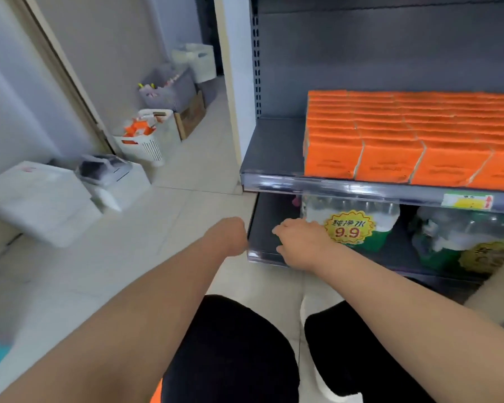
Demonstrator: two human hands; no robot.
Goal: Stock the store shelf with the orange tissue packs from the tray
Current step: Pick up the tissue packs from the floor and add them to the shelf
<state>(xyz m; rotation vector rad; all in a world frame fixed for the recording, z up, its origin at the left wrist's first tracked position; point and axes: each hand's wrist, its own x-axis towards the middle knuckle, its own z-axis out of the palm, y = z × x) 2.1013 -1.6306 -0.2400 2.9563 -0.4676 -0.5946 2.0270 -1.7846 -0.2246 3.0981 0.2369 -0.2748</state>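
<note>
Orange tissue packs: stacked upright in tight rows on the upper shelf, filling it from the right, front row just behind the lip. Bare strip at the shelf's left end. No tray identifiable in view.

Left grip: low, just beside the left corner of the lower shelf; fingers folded out of sight, so cannot tell whether closed on anything. Right grip: resting at the lower shelf's front lip, fingers loosely bent, holding nothing, just beside the bottled water and its yellow price sign.

Probable faults from here:
- Leftmost column toppling into the bare strip, caused by lack of side support.
- Front row knocked off the lip, caused by an arm rising close under the shelf edge.
- Bottled water dragged forward, caused by the right grip snagging the wrap.

Room: pale tiled floor; white foam boxes at left; white basket holding orange items and a cardboard box along the wall; doorway beyond.
</note>
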